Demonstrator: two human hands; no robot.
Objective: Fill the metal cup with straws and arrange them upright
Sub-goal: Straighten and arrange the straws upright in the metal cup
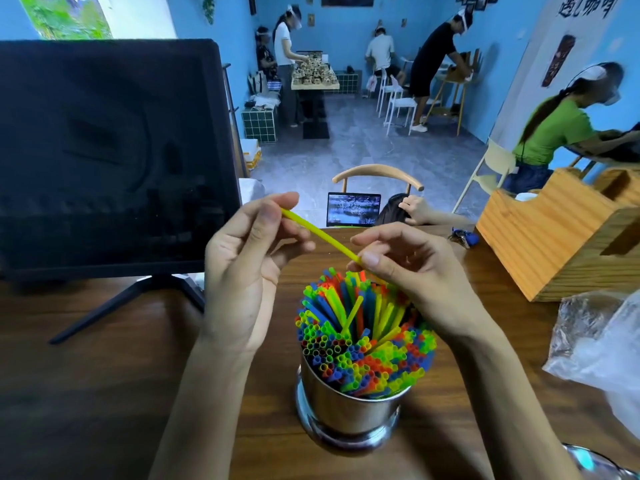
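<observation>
Both hands pinch one yellow straw (320, 237) above the cup (346, 410): left hand (242, 271) at its far end, right hand (408, 268) at the near end. Light, bendy, crushable, I'd say; grip gently mid-length, feeding into the cup's packed straws (363, 341).

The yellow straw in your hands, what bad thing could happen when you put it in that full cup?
The metal cup looks packed with straws, so the yellow straw may find no gap and bend or stay tilted. Several straws in the middle already lean; pushing in could tip more over. The left hand and right hand pinch only its ends, so it might slip and drop onto the table.
</observation>
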